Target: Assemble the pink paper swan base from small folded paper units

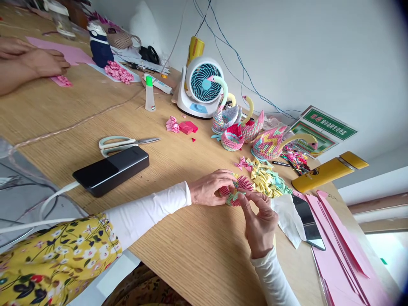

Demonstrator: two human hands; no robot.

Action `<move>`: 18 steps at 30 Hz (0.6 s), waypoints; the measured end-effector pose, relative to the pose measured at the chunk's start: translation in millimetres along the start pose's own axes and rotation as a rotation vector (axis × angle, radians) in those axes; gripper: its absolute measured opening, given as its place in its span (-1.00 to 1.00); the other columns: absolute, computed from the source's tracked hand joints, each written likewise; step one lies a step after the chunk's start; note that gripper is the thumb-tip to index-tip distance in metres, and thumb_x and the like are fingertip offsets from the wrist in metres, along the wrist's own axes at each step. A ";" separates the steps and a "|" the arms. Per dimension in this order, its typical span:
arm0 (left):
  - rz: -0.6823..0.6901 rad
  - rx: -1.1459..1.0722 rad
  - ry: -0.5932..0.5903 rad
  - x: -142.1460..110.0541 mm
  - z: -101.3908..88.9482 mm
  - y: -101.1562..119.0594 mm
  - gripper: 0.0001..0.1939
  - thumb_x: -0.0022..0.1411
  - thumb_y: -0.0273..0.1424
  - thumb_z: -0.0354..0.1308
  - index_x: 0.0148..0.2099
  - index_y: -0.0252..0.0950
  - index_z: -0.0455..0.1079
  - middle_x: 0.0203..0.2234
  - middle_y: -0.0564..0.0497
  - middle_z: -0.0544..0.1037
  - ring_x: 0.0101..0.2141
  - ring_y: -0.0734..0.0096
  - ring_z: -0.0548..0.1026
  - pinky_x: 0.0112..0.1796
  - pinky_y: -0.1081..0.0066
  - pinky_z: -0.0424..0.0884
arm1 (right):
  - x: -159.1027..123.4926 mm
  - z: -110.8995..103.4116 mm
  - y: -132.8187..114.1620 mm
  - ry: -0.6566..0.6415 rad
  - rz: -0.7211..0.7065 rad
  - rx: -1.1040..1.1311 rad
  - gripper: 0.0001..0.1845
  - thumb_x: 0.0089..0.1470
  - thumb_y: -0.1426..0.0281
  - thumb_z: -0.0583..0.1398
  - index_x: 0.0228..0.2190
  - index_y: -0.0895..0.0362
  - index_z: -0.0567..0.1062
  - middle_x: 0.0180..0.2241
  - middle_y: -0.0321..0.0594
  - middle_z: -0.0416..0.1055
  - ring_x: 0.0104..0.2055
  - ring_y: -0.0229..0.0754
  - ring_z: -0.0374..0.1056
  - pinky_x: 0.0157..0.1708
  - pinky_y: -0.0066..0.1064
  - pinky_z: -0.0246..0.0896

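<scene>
Head view, folded-paper piece, between fingers

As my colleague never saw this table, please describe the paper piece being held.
On the wooden table, find the white-sleeved left hand and right hand. Between them is the spiky pink, yellow and green paper piece; unlike the swans, it shows no neck.

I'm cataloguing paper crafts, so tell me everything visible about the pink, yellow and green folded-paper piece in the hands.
The small, roundish folded-paper piece looks made of many pointed units fanning outward: pink, yellow and pale green. The left hand holds its left side; the right hand appears to pinch its near right edge. It is over the light-brown wooden table, beside a pile of yellow and green folded units. The hands hide part; whether it rests there is unclear.
</scene>
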State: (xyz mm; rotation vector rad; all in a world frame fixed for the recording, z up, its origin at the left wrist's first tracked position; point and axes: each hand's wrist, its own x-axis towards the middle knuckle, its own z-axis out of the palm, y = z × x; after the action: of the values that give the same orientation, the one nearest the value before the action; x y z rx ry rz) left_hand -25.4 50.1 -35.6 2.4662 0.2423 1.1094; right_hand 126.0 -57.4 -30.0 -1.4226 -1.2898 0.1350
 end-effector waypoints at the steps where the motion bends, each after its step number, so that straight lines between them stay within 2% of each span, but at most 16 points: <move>1: -0.001 0.010 -0.002 -0.3 0.5 -0.3 -0.83 0.02 -0.53 0.19 -0.25 -0.33 0.39 -0.07 -0.18 0.46 0.09 0.16 0.31 0.10 0.18 0.28 | -0.1 0.1 0.2 0.007 -0.003 0.007 -0.80 -0.05 0.25 0.31 -0.36 0.08 0.60 -0.38 -0.20 0.44 -0.26 -0.13 0.29 -0.18 -0.22 0.17; 7: 0.001 0.052 -0.005 -0.9 3.2 -1.2 -0.81 0.03 -0.50 0.20 -0.22 -0.36 0.41 -0.09 -0.19 0.47 0.10 0.16 0.29 0.10 0.20 0.28 | 0.4 -1.5 -2.5 -0.027 -0.042 -0.046 -0.81 -0.02 0.27 0.29 -0.33 0.07 0.61 -0.38 -0.20 0.44 -0.24 -0.13 0.29 -0.14 -0.22 0.16; 11: 0.010 0.057 0.008 -1.0 4.2 -1.2 -0.82 0.03 -0.50 0.20 -0.24 -0.37 0.41 -0.10 -0.19 0.47 0.09 0.15 0.30 0.09 0.19 0.28 | 0.8 -2.1 -2.7 -0.002 -0.046 -0.071 -0.81 -0.03 0.25 0.30 -0.35 0.07 0.61 -0.39 -0.21 0.44 -0.25 -0.12 0.30 -0.17 -0.22 0.18; 18: 0.016 0.063 0.019 -0.9 4.5 -0.4 -0.82 0.02 -0.51 0.20 -0.25 -0.36 0.41 -0.11 -0.19 0.48 0.08 0.15 0.31 0.08 0.19 0.30 | 0.8 -2.6 0.9 -0.065 -0.066 -0.092 -0.80 -0.01 0.24 0.28 -0.34 0.08 0.60 -0.40 -0.22 0.46 -0.28 -0.14 0.32 -0.18 -0.22 0.18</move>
State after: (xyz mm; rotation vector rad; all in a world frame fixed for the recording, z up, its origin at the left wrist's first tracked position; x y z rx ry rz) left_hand -22.7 48.8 -39.0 2.5181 0.2673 1.1493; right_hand 128.7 -58.3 -29.3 -1.4620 -1.4111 0.0788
